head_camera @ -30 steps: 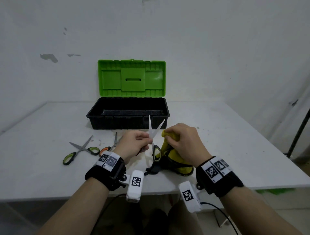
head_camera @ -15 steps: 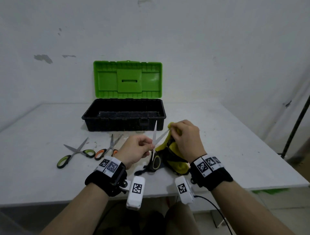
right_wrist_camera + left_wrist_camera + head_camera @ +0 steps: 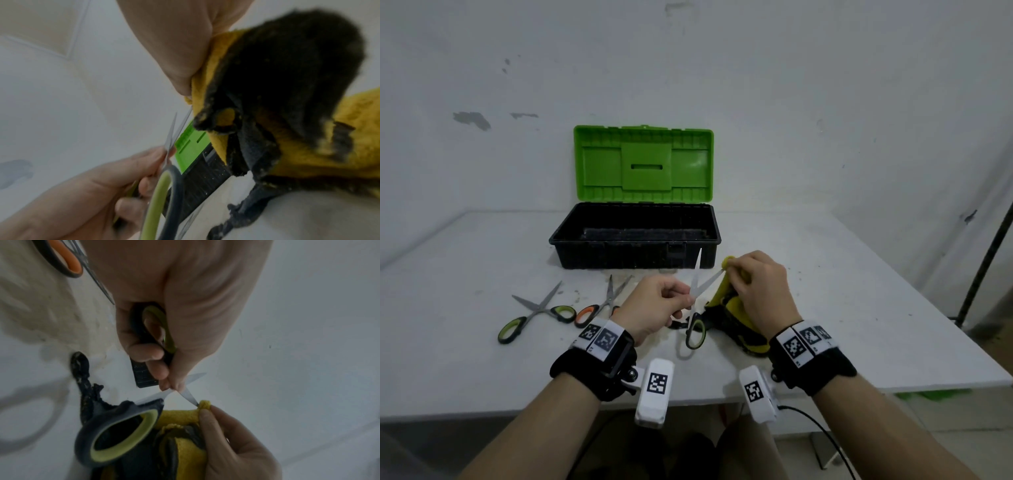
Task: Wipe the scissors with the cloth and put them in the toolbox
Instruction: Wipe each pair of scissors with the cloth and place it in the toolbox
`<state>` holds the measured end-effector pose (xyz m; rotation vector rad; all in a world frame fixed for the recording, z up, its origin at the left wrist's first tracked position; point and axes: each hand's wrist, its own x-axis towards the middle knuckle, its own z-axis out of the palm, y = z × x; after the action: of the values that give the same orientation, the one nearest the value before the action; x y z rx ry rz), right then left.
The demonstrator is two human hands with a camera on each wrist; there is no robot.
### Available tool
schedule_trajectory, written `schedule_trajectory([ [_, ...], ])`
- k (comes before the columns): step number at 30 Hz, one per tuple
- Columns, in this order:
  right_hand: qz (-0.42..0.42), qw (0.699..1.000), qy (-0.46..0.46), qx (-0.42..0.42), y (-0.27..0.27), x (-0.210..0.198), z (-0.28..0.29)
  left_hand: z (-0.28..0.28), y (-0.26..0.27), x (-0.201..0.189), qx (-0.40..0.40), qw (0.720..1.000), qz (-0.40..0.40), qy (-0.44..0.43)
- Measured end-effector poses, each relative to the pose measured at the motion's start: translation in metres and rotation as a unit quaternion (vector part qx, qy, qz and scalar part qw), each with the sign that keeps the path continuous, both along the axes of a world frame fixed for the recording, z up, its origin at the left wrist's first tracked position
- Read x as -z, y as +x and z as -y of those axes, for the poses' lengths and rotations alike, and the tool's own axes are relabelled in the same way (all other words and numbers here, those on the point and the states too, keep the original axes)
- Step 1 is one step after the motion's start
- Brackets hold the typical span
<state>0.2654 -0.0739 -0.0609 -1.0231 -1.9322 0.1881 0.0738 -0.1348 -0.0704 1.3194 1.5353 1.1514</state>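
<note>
My left hand point(image 3: 671, 301) holds green-handled scissors point(image 3: 697, 291) above the table, blades spread and pointing up; one handle loop point(image 3: 158, 327) lies inside the curled fingers, and fingertips pinch near the pivot. The other loop point(image 3: 694, 334) hangs below. My right hand point(image 3: 753, 284) pinches a yellow and dark grey cloth point(image 3: 732, 305) round the tip of the right blade point(image 3: 191, 398); the rest of the cloth droops onto the table point(image 3: 308, 129). The black toolbox point(image 3: 635, 240) stands open just behind, green lid point(image 3: 643, 164) upright.
Two more scissors lie on the table left of my hands: a green-handled pair point(image 3: 534, 313) and an orange-handled pair point(image 3: 602, 303), both spread open. A white wall rises behind the table. A dark pole point(image 3: 986, 260) stands at the far right.
My right hand has slid the cloth up along the right blade toward its tip. The left hand keeps its hold on the scissors.
</note>
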Motion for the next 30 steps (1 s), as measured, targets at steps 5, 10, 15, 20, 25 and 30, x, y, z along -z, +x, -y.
schedule_trajectory([
  [5, 0.036, 0.997, -0.006, -0.066, -0.009, 0.003, 0.023, -0.003, -0.003, -0.005, 0.018, 1.0, -0.017, 0.004],
  [10, 0.048, 0.997, -0.037, -0.053, -0.011, 0.007, 0.022, -0.005, -0.004, -0.011, 0.04, 0.994, -0.099, 0.034],
  [15, 0.038, 0.998, -0.046, 0.033, -0.001, -0.002, 0.004, -0.006, -0.012, -0.008, 0.009, 0.992, -0.122, 0.038],
  [20, 0.06, 0.996, -0.052, -0.041, -0.017, 0.0, 0.025, -0.005, -0.004, -0.005, 0.014, 0.992, -0.121, 0.042],
  [25, 0.057, 0.996, -0.071, -0.001, -0.012, 0.004, 0.01, 0.0, -0.001, -0.008, 0.018, 0.987, -0.152, 0.045],
  [30, 0.021, 0.996, -0.071, 0.052, 0.008, -0.002, -0.003, -0.002, -0.009, -0.003, 0.008, 0.997, -0.076, 0.0],
])
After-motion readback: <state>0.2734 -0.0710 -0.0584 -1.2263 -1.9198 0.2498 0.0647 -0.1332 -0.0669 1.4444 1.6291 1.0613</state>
